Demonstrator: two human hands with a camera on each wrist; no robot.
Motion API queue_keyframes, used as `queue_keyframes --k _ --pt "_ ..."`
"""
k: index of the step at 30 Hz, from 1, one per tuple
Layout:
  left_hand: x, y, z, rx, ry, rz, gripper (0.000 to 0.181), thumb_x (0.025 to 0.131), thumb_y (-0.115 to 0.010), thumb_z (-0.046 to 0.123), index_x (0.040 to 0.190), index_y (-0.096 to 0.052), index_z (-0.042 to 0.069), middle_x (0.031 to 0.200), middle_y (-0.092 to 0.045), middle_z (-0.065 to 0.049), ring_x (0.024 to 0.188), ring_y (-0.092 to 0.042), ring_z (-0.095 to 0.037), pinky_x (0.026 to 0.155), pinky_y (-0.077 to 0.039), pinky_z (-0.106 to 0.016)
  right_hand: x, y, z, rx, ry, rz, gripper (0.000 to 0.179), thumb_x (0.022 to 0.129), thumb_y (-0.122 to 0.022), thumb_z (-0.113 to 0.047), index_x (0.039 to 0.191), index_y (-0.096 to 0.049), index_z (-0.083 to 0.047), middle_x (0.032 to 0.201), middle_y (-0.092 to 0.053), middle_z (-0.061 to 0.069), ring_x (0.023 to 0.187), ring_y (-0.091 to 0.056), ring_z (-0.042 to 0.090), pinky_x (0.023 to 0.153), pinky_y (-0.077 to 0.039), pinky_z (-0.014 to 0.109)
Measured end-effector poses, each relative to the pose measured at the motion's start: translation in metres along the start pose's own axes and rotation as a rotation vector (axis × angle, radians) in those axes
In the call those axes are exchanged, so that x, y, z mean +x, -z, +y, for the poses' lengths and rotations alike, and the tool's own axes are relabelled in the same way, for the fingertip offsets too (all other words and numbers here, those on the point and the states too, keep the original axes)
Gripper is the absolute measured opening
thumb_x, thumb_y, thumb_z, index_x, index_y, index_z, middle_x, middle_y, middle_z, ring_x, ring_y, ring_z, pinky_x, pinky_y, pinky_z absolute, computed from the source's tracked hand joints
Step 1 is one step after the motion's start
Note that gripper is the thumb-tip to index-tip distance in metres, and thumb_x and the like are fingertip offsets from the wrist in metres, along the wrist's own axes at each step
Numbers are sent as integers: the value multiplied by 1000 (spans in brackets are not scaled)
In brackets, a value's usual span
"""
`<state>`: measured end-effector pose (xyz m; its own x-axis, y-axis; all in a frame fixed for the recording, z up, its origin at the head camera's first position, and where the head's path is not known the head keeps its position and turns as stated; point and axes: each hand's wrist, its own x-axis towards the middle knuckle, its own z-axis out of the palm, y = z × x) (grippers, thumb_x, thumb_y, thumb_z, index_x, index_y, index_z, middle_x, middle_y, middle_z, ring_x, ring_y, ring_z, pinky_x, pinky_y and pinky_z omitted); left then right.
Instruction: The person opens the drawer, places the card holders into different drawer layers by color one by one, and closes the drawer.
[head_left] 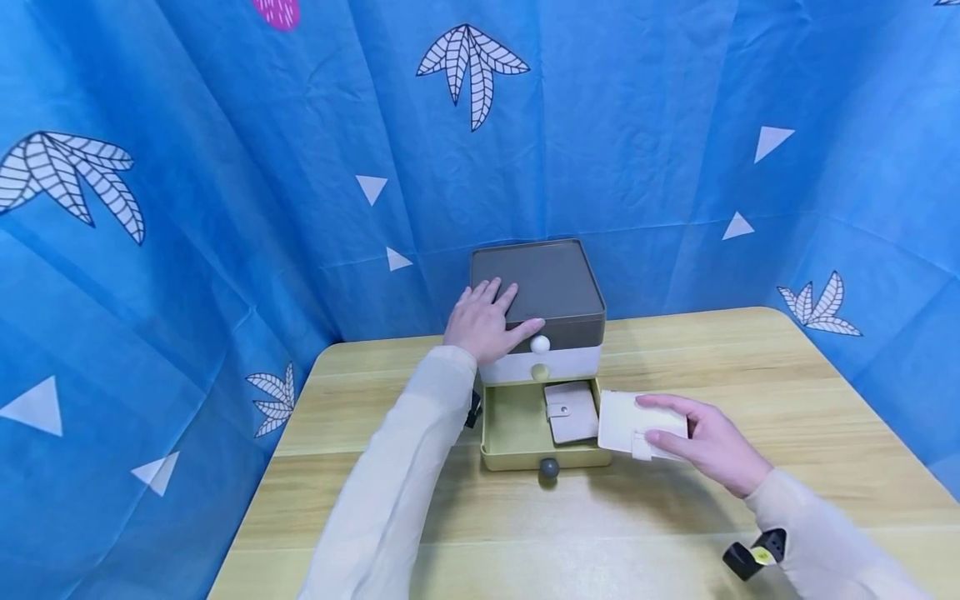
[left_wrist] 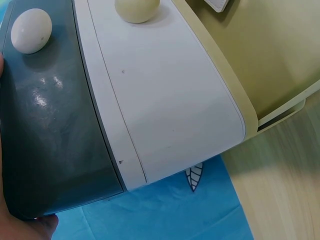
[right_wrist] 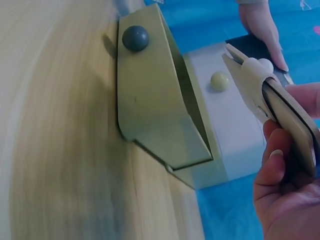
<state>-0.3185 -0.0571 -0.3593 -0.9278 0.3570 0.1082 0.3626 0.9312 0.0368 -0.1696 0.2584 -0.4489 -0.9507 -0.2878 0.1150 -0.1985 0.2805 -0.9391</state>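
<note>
A small three-tier drawer unit [head_left: 543, 279] stands at the back of the table, dark grey above, white in the middle and yellow-green below. My left hand [head_left: 486, 323] rests on its top left front edge, fingers spread, thumb by the white knob [head_left: 540, 344]. The bottom drawer [head_left: 517, 460] is pulled out; a pale wallet [head_left: 574, 418] with a snap strap lies in its right side. My right hand [head_left: 716, 442] pinches a cream wallet [head_left: 622, 418] between thumb and fingers, beside the drawer's right wall. In the right wrist view this wallet [right_wrist: 287, 115] is edge-on, its strap round it.
The wooden table [head_left: 360, 533] extends in front of and on both sides of the unit. Blue patterned curtain [head_left: 637, 150] hangs close behind the unit and along both sides. A dark grey knob [head_left: 549, 468] sticks out from the drawer front.
</note>
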Motion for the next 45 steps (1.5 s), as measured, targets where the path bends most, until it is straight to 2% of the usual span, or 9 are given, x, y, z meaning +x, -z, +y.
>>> queue_keyframes --k 8,16,22,25,32,36,40,45 --pt "-1 1 1 0 7 -4 94 82 -16 85 154 -23 25 159 -20 -5 146 -13 -22 118 -7 -42 13 -16 -8 56 -21 -35 49 88 -71 -14 132 -54 -1 122 -57 25 89 -66 18 72 -56 31" --pt "-1 1 0 12 -1 6 93 83 -16 84 154 -24 24 158 -22 -6 146 -15 -23 118 -8 -42 30 -34 -10 12 -53 -58 51 86 -73 -23 132 -57 -6 125 -59 18 92 -66 19 78 -53 28" --pt "-1 1 1 17 2 3 94 82 -15 85 154 -23 25 159 -21 -5 146 -14 -23 118 -8 -42 42 -48 -13 -73 -48 -53 48 85 -74 -30 128 -61 -13 131 -58 7 114 -55 22 94 -44 29" --pt "-1 1 1 14 0 4 93 83 -16 84 154 -24 24 158 -21 -6 146 -14 -23 118 -8 -42 46 -55 -16 -54 -58 -66 47 86 -74 -27 128 -61 -11 130 -58 9 107 -58 21 90 -45 28" --pt "-1 2 0 21 -2 4 93 83 -16 84 154 -23 24 158 -21 -6 146 -14 -23 118 -8 -42 56 -68 -21 -11 -110 -88 43 88 -71 -21 128 -61 -9 126 -60 11 102 -60 21 90 -46 36" --pt "-2 2 0 21 -1 4 93 83 -16 84 154 -23 24 158 -21 -6 146 -14 -23 118 -8 -42 63 -75 -21 10 -135 -99 43 88 -70 -18 128 -60 -7 115 -64 11 89 -64 17 80 -51 29" --pt "-2 1 0 16 7 7 94 82 -16 85 154 -24 25 158 -21 -5 146 -15 -22 118 -8 -42 69 -83 -18 -17 -144 -93 41 87 -70 -16 125 -62 -5 116 -64 11 93 -61 17 83 -48 30" --pt "-2 -1 0 9 9 14 93 82 -17 84 153 -24 25 159 -21 -5 146 -15 -22 118 -7 -41 76 -94 -18 -64 -173 -77 39 85 -71 -17 122 -65 -7 124 -61 8 108 -56 22 90 -44 36"
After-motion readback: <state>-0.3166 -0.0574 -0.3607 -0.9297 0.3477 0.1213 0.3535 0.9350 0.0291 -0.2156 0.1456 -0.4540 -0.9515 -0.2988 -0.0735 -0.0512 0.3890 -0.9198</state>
